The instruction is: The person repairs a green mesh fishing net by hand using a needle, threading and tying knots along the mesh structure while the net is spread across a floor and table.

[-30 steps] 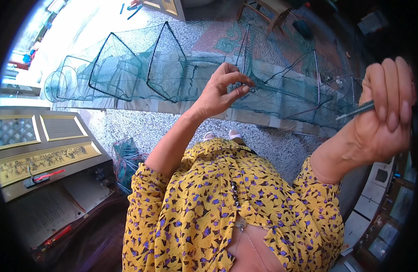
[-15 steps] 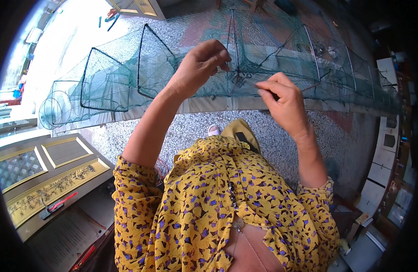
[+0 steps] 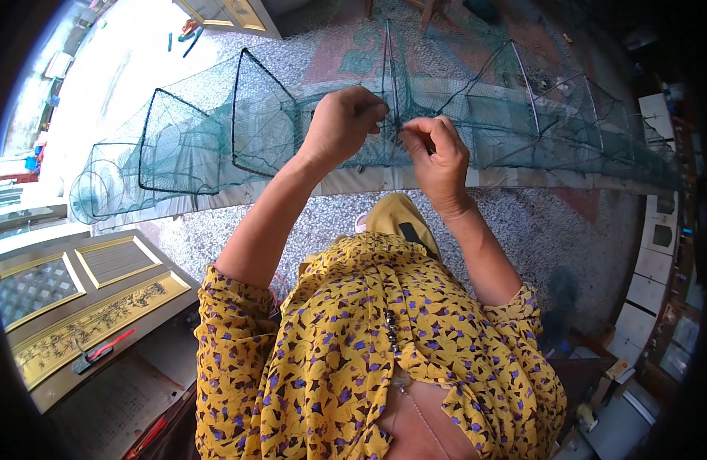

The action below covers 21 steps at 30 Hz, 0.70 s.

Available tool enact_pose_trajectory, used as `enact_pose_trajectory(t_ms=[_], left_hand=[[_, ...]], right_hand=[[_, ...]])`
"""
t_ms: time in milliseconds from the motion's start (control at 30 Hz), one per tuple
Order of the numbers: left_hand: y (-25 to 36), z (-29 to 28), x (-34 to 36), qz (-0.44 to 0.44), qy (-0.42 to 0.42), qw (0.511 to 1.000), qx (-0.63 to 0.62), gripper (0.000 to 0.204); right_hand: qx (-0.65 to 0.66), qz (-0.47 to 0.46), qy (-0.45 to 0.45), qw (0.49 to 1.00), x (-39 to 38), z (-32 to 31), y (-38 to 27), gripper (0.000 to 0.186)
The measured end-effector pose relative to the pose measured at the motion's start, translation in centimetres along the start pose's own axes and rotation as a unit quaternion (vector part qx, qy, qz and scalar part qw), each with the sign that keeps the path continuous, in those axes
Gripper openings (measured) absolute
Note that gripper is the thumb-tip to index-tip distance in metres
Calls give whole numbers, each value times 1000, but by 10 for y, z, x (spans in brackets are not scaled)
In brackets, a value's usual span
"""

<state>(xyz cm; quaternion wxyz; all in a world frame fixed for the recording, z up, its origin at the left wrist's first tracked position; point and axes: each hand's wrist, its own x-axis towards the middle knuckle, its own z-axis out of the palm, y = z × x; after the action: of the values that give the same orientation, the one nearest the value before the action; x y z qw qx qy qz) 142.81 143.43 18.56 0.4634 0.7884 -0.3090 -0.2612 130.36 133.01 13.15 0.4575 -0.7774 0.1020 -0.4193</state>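
A long green mesh fish trap, held open by dark square frames, stretches across the view in front of me. My left hand pinches thumb and fingers together just left of a middle frame. Right beside that frame, my right hand is closed in a pinch at the netting. The fingertips of both hands are a small gap apart. Whatever lies between them, perhaps mesh or thin cord, is too fine to make out.
Beneath the trap runs a long pale support. A panelled door with gold trim lies at the lower left, a red-handled tool on it. White cabinets line the right side. Speckled floor shows between me and the trap.
My right hand has moved left toward the middle frame and my left hand. My left hand has shifted slightly down, still pinched.
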Motion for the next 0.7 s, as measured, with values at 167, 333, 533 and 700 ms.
enact_pose_trajectory(t_ms=[167, 333, 533, 700], left_hand=[[-6, 7, -10, 45, 81, 995, 27, 12], [-11, 12, -23, 74, 151, 971, -172, 13], [-12, -8, -31, -86, 140, 899, -406, 12], [-11, -2, -46, 1, 190, 982, -17, 15]], right_hand=[[-236, -32, -106, 966, 18, -6, -41, 14], [-86, 20, -166, 982, 48, 3, -28, 7], [-62, -20, -232, 971, 59, 25, -25, 12], [144, -131, -124, 973, 75, 54, -73, 12]])
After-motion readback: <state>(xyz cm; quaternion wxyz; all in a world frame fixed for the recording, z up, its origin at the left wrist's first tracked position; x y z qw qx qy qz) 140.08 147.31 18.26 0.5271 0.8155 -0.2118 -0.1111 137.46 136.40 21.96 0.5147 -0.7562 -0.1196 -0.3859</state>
